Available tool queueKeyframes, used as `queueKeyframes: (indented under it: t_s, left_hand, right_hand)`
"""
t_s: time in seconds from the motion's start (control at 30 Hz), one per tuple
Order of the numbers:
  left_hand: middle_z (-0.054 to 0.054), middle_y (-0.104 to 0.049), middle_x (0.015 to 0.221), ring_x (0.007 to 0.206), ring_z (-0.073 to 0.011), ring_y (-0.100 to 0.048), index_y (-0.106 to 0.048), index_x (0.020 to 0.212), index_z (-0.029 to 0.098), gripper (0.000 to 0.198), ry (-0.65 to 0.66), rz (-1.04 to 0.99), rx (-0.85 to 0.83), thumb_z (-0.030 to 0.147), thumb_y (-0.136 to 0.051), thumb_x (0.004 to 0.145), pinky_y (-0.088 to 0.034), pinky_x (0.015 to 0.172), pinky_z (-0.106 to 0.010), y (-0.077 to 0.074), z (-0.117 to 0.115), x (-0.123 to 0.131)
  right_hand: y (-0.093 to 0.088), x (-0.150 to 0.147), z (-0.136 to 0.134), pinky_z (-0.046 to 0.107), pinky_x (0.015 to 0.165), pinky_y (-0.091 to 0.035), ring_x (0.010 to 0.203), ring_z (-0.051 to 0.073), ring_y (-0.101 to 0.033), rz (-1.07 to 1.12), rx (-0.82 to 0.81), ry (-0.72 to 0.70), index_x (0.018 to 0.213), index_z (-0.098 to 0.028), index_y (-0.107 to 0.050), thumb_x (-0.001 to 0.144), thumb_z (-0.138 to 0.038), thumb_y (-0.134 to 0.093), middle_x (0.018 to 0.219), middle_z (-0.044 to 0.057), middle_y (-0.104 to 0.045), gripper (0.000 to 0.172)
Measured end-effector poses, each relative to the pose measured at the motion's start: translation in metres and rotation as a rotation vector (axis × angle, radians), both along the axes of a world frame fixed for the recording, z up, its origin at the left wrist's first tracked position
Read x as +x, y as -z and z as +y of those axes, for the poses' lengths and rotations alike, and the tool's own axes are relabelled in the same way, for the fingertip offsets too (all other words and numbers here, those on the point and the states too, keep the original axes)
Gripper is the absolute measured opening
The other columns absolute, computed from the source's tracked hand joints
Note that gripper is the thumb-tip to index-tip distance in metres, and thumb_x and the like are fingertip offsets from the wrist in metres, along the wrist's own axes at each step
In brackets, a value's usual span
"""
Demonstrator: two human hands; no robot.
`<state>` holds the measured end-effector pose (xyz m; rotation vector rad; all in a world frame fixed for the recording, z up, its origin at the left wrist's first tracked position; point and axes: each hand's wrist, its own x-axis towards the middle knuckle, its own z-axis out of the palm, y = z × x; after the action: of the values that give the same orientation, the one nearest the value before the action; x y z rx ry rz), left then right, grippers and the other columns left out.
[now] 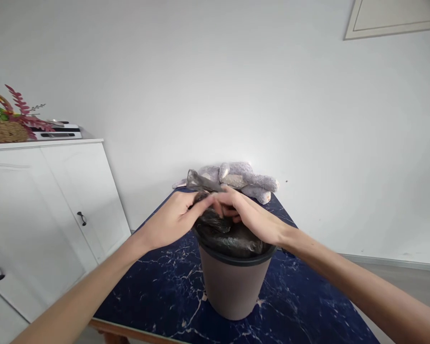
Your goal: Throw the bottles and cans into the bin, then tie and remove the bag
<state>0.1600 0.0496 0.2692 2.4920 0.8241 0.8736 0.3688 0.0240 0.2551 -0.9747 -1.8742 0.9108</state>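
A brown-grey trash can [234, 286] with a dark rim stands upright on a blue marble-patterned table. Inside its mouth sits a black plastic trash bag [236, 239], its upper part gathered above the rim. My left hand [181, 215] is closed on the gathered bag from the left, thumb pointing right. From the right, my right hand [238, 208] pinches the same gathered plastic, its fingers bent and meeting the left ones. A loose end of the bag sticks up behind my hands. What the bag holds is hidden.
Behind the can, a grey plush toy [240, 177] lies at the table's [157, 286] far end against the white wall. On the left stands a white cabinet [57, 200] with dark handles, bearing a wicker basket [7, 131] of artificial flowers and a white device [59, 133].
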Motion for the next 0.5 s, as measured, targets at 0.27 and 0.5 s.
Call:
queueKeyframes:
  t_s: [0.27, 0.5]
  left_hand:
    - [-0.001, -0.056, 0.081, 0.080, -0.0168, -0.056, -0.062, 0.088, 0.022, 0.037, -0.033, -0.181, 0.229, 0.035, -0.039, 0.113, -0.049, 0.076, -0.031, -0.004, -0.023, -0.009]
    - [-0.007, -0.063, 0.136, 0.141, -0.0269, -0.044, -0.068, 0.102, 0.026, 0.017, 0.128, 0.079, 0.724, 0.019, -0.053, 0.107, -0.040, 0.120, -0.049, -0.027, -0.037, 0.010]
  right_hand:
    - [-0.001, -0.022, -0.014, 0.040, 0.069, -0.054, 0.087, 0.024, -0.060, -0.238, 0.235, 0.027, 0.114, -0.024, -0.059, 0.081, -0.054, -0.078, 0.104, 0.007, -0.062, 0.049]
    - [0.011, -0.048, -0.009, 0.037, 0.067, -0.054, 0.086, 0.024, -0.061, -0.297, 0.549, 0.222, 0.097, -0.022, -0.065, 0.090, -0.020, -0.052, 0.102, 0.009, -0.066, 0.015]
